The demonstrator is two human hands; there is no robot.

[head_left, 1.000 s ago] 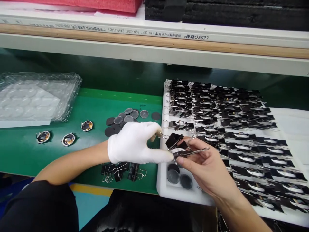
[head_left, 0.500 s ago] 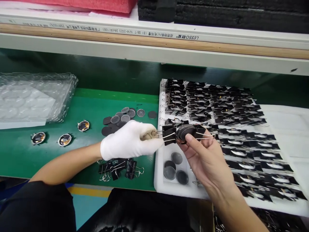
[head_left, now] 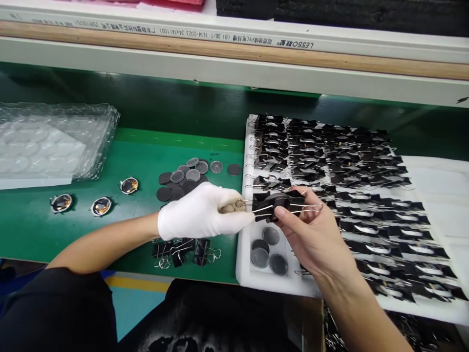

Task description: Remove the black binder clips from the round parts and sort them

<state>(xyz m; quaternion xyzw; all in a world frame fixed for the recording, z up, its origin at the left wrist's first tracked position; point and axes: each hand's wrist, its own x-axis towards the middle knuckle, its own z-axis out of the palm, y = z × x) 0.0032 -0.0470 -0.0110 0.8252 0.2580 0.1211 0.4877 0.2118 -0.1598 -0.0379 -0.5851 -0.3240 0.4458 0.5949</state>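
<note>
My left hand (head_left: 200,212), in a white glove, is closed and pinches the wire handles of a black binder clip (head_left: 262,205). That clip bites the left edge of a dark round disc (head_left: 277,199). My bare right hand (head_left: 311,232) grips the same disc with thumb and fingers, and a second binder clip (head_left: 297,200) sits on its right edge. Both hands hover over the near left corner of a white foam tray (head_left: 245,266). Three loose dark discs (head_left: 269,247) lie in the tray just under the hands.
The foam tray carries rows of clipped discs (head_left: 348,176). On the green mat (head_left: 142,156) lie a pile of loose dark discs (head_left: 190,176), several spare binder clips (head_left: 185,252), three metal-rimmed amber parts (head_left: 98,205) and a stack of clear blister trays (head_left: 51,144). A shelf rail (head_left: 234,73) runs overhead.
One second ago my hands were fitting a clip onto the disc at an angle. The disc now lies level between both hands with a clip on each side, and the hands sit slightly higher.
</note>
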